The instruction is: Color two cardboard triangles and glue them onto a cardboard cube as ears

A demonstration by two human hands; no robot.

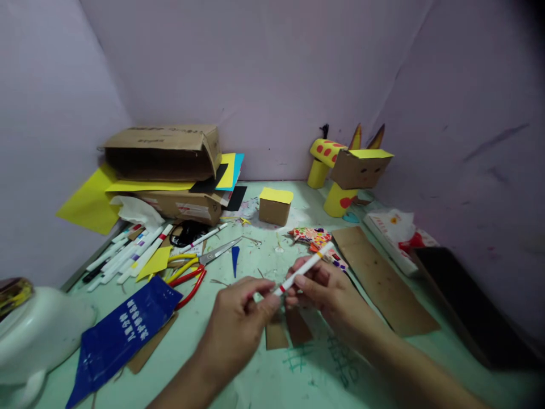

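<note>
A white marker pen (305, 267) with a red band and an orange band slants upward to the right above the table. Its lower end, beside the red band, is pinched by the thumb and fingers of my left hand (238, 318). Around the middle of the barrel, the fingers of my right hand (330, 287) are closed. Just beneath my hands lie two small brown cardboard pieces (276, 334), partly covered by my fingers. Green pen scribbles (340, 358) mark the tabletop nearby.
Scissors (213, 253), several white markers (136, 258) and a blue sheet (128, 335) lie left, near a white pot (42, 329). Behind stand cardboard boxes (183, 204), a small yellow-topped box (275, 210) and a cardboard animal (360, 170). Flat cardboard (383, 284) lies right.
</note>
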